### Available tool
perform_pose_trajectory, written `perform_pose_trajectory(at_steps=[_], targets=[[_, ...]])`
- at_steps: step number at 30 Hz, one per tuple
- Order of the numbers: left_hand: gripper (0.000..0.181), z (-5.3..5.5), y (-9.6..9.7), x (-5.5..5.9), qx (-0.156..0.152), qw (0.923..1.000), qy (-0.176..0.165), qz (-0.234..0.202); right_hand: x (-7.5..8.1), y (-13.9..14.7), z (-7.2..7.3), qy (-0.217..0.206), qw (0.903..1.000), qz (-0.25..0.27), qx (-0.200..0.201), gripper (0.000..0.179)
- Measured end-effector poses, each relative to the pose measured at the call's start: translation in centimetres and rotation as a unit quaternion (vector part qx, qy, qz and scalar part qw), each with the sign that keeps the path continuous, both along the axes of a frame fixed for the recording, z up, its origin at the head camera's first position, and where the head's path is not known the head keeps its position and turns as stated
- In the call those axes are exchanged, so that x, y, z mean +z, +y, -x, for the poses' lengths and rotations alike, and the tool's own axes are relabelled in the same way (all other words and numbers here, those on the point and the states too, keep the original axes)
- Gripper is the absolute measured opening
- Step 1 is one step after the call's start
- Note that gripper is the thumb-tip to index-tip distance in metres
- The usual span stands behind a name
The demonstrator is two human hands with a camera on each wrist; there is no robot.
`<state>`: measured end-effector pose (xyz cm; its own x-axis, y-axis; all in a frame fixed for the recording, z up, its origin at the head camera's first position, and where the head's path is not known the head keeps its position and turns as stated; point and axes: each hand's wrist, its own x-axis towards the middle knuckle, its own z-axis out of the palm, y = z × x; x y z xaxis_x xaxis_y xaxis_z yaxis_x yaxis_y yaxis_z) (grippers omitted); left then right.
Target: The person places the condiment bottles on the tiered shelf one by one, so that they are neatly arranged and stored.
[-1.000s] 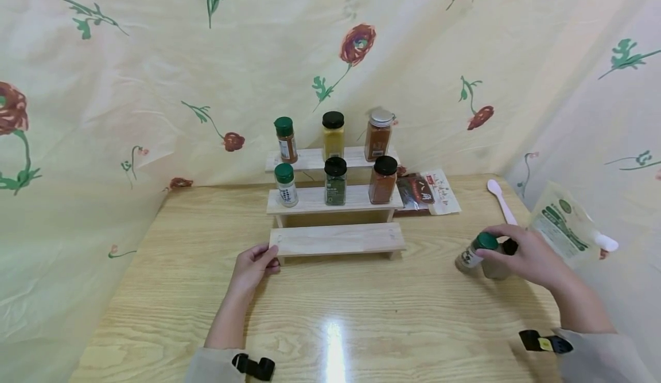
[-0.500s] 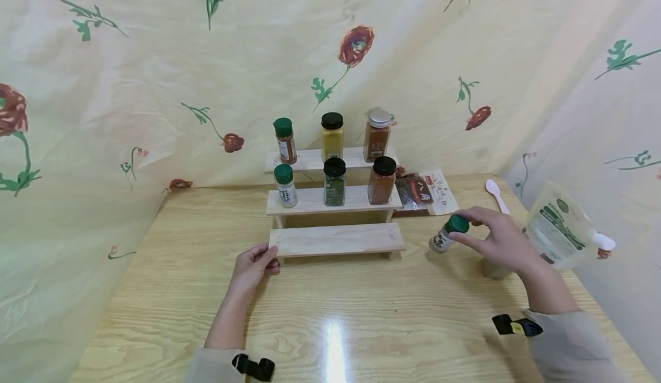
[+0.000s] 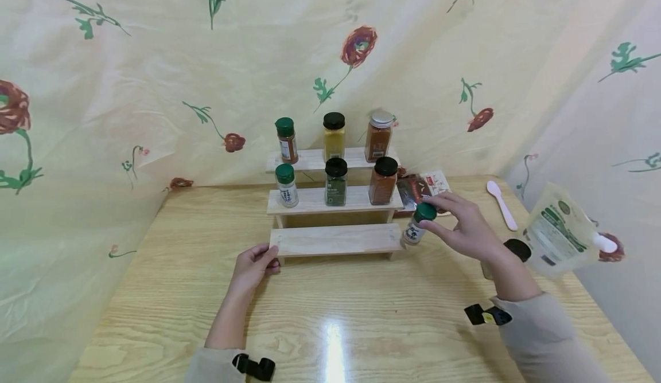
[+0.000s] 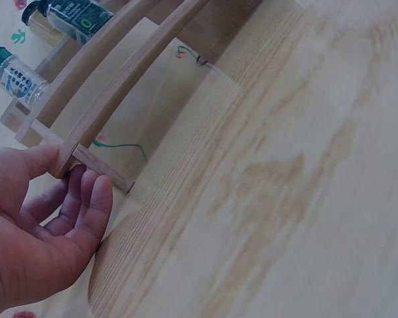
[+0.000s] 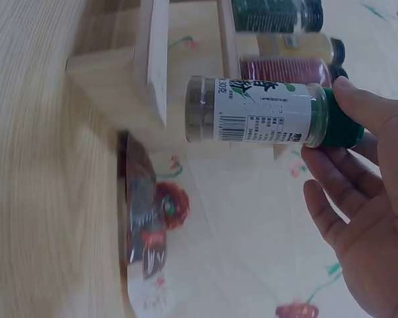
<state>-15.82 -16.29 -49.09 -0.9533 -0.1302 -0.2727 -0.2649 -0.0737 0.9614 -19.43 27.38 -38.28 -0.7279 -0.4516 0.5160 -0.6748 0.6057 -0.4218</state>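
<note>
My right hand (image 3: 465, 228) pinches the green cap of a spice jar (image 3: 415, 231) beside the right end of the lowest shelf. In the right wrist view this jar (image 5: 265, 111) has a white label and greyish powder inside. The left hand (image 3: 253, 268) grips the left end of the wooden tiered rack (image 3: 338, 239), thumb on top and fingers below, as the left wrist view also shows. On the middle tier stand a green-capped white jar (image 3: 287, 186) and two black-capped jars, one green (image 3: 335, 182) and one reddish (image 3: 383, 181).
Three jars stand on the top tier, among them a yellow one (image 3: 334, 136). Behind my right hand lies a printed packet (image 3: 413, 191). Further right are a pink spoon (image 3: 501, 204), a spouted pouch (image 3: 558, 231) and a black-capped jar (image 3: 518, 249), partly hidden by the right wrist.
My right hand has carried the green-capped spice jar leftward from beside the black-capped jar to the rack's right end. The left hand has stayed on the rack.
</note>
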Motion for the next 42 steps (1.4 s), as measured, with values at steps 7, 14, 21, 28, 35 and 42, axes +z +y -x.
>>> perform_pose_trajectory(at_steps=[7, 14, 21, 28, 35, 42], targets=[[0.039, 0.0, 0.0, -0.1, 0.003, 1.0000, -0.001, -0.006, -0.1, -2.5, 0.2, -0.009, 0.9991, 0.033, 0.028, 0.049], [0.041, 0.0, 0.0, 0.0, 0.003, 1.0000, -0.004, -0.005, -0.4, -4.7, 0.7, -0.015, 0.9953, 0.061, 0.074, 0.048], [0.040, 0.1, 0.1, 0.0, 0.004, 1.0000, -0.001, -0.001, -0.7, -6.8, 1.0, -0.027, 0.9942, 0.057, 0.087, 0.045], [0.041, 0.2, 0.1, 0.1, 0.001, 1.0000, 0.001, 0.003, -1.1, -8.9, 1.2, -0.030, 0.9939, 0.060, 0.088, 0.046], [0.040, 0.1, 0.2, 0.4, 0.001, 1.0000, -0.001, 0.004, -1.7, -11.1, 1.7, -0.048, 0.9897, 0.070, 0.115, 0.043], [0.040, 0.0, 0.1, 0.2, 0.004, 1.0000, -0.002, 0.003, -1.9, -13.2, 2.0, -0.066, 0.9869, 0.084, 0.121, 0.042]])
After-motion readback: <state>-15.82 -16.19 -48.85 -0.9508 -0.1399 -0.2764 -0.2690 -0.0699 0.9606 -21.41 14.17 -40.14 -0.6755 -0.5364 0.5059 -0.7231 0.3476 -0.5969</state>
